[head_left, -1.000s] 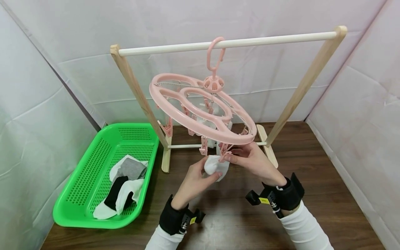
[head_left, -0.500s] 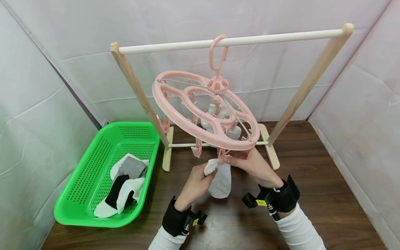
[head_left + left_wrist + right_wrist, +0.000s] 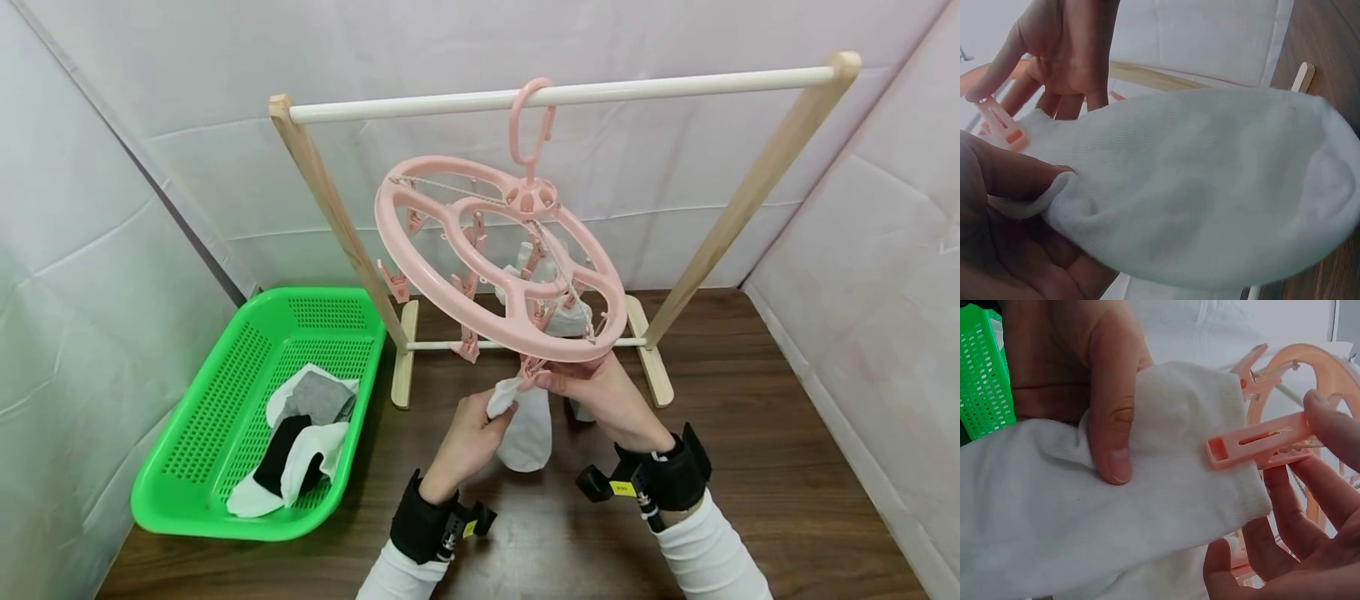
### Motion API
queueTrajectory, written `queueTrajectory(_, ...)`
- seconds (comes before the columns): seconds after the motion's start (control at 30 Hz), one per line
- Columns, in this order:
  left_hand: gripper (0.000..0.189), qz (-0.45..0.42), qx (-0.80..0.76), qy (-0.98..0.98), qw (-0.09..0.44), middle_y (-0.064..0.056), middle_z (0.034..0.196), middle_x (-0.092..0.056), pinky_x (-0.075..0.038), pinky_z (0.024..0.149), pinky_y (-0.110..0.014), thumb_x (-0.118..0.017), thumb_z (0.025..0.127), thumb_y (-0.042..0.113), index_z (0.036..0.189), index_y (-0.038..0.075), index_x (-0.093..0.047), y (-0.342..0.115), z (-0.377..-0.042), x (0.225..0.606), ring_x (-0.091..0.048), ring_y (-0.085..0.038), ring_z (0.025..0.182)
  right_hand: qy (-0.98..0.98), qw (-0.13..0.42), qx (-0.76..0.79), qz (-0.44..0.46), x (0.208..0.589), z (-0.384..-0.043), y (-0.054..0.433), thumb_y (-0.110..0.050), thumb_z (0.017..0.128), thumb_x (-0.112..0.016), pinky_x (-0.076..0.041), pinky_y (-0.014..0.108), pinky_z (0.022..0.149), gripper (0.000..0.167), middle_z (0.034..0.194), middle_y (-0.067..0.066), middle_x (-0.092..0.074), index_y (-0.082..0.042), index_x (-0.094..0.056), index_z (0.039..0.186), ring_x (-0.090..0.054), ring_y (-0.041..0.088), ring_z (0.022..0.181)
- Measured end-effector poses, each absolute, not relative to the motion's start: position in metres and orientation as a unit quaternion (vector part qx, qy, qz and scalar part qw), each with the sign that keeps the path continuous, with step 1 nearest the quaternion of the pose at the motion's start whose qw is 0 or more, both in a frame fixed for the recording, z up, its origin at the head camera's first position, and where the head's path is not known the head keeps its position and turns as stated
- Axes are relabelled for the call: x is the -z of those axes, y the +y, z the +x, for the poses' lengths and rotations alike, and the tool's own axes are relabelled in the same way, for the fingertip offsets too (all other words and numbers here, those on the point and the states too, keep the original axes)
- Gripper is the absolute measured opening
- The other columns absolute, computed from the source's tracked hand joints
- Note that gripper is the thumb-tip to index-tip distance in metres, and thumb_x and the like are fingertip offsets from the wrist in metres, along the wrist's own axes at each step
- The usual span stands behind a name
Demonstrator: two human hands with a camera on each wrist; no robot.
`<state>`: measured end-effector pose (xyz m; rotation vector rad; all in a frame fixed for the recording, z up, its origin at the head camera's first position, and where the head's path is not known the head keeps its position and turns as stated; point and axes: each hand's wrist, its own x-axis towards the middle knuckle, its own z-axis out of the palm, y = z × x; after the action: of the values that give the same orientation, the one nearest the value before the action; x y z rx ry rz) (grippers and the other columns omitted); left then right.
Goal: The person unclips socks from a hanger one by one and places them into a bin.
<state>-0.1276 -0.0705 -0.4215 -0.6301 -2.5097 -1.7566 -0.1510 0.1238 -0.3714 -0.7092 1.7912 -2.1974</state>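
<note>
A white sock [image 3: 527, 433] hangs below the front rim of a pink round clip hanger [image 3: 480, 310]. My left hand [image 3: 467, 437] pinches the sock near its cuff, thumb on top in the right wrist view. With thumb and fingers my right hand [image 3: 609, 396] pinches the tail of a pink clothespin [image 3: 1260, 440]. That clothespin's mouth lies over the edge of the sock's cuff. In the left wrist view the sock [image 3: 1210, 187] stretches across most of the picture, toe to the right.
The hanger hooks over a white rod [image 3: 675, 88] on a wooden stand [image 3: 757, 187]. Other white socks [image 3: 570, 319] hang behind it, among several free clothespins [image 3: 395, 283]. A green basket [image 3: 180, 521] at left holds white, grey and black socks [image 3: 318, 400].
The sock, bunched up a second ago, has dropped to hang down from the left hand. The hanger has turned and shifted slightly right. Both hands stay close together at its front rim.
</note>
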Motion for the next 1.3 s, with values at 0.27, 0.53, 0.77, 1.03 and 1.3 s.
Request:
queueTrajectory(0.27, 0.022, -0.207, 0.539, -0.816, 0.03, -0.005, 0.075, -0.057, -0.043, 0.067, -0.03, -0.055, 0.093, -0.004, 0.112, -0.006, -0.066, -0.072, -0.131, 0.426, -0.05, -0.016, 0.071, 0.587, 0.088, 0.76, -0.265, 0.374, -0.156, 0.125, 0.004, 0.097, -0.053, -0.048, 0.039, 0.089, 0.019, 0.096, 0.009, -0.068, -0.006, -0.066, 0.107, -0.064, 0.024, 0.092)
queueTrajectory(0.53, 0.015, -0.19, 0.527, -0.828, 0.025, 0.003, 0.064, -0.04, -0.039, 0.061, -0.029, -0.055, 0.093, -0.003, 0.102, -0.005, -0.067, -0.077, -0.132, 0.43, -0.044, -0.015, 0.062, 0.592, 0.064, 0.768, -0.238, 0.376, -0.154, 0.13, 0.0, 0.098, -0.054, -0.045, 0.036, 0.093, 0.022, 0.097, 0.006, -0.07, -0.01, -0.07, 0.109, -0.063, 0.02, 0.094)
queueTrajectory(0.77, 0.016, -0.166, 0.521, -0.836, 0.042, 0.002, 0.067, -0.044, -0.042, 0.064, -0.032, -0.057, 0.092, -0.003, 0.103, -0.006, -0.068, -0.087, -0.131, 0.435, -0.046, -0.016, 0.066, 0.593, 0.058, 0.764, -0.246, 0.38, -0.155, 0.135, 0.001, 0.098, -0.054, -0.045, 0.035, 0.091, 0.019, 0.097, 0.008, -0.069, -0.006, -0.065, 0.112, -0.063, 0.02, 0.094)
queueTrajectory(1.03, 0.017, -0.149, 0.519, -0.84, 0.051, -0.005, 0.073, -0.057, -0.044, 0.065, -0.033, -0.057, 0.092, -0.002, 0.105, -0.005, -0.068, -0.097, -0.128, 0.439, -0.051, -0.017, 0.069, 0.591, 0.067, 0.767, -0.242, 0.388, -0.154, 0.142, -0.004, 0.1, -0.051, -0.04, 0.039, 0.099, 0.02, 0.098, 0.012, -0.066, -0.001, -0.06, 0.119, -0.061, 0.025, 0.095)
queueTrajectory(1.3, 0.017, -0.137, 0.509, -0.848, 0.053, -0.002, 0.068, -0.052, -0.042, 0.062, -0.032, -0.057, 0.092, -0.003, 0.104, -0.006, -0.068, -0.103, -0.124, 0.441, -0.048, -0.017, 0.064, 0.615, 0.074, 0.762, -0.186, 0.403, -0.144, 0.149, -0.002, 0.096, -0.058, -0.046, 0.03, 0.093, 0.034, 0.128, 0.016, -0.055, 0.002, -0.054, 0.129, -0.053, 0.02, 0.117)
